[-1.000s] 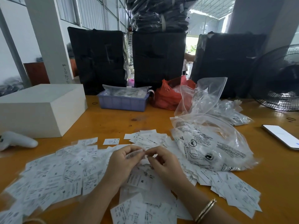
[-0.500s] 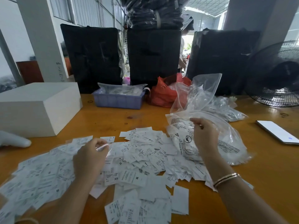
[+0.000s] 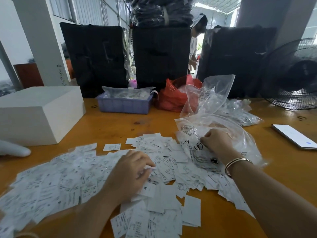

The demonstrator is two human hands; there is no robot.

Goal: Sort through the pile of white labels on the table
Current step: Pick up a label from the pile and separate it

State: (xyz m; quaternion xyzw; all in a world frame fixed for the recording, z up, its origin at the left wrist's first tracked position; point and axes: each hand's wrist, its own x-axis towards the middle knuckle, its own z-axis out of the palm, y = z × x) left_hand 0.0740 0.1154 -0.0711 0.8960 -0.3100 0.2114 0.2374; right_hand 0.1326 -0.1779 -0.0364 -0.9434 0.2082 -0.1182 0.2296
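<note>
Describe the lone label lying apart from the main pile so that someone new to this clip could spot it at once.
Start at the white box on the table's left side, then look right, toward the blue basket. In front of that basket, on bare orange wood, lies a single white label. Unlike the overlapping pile of labels beside it, it touches no other label.

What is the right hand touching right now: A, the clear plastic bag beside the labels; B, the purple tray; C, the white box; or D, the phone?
A: the right hand rests with its fingers curled on the clear plastic bag at the edge of the labels, apart from the phone.
</note>
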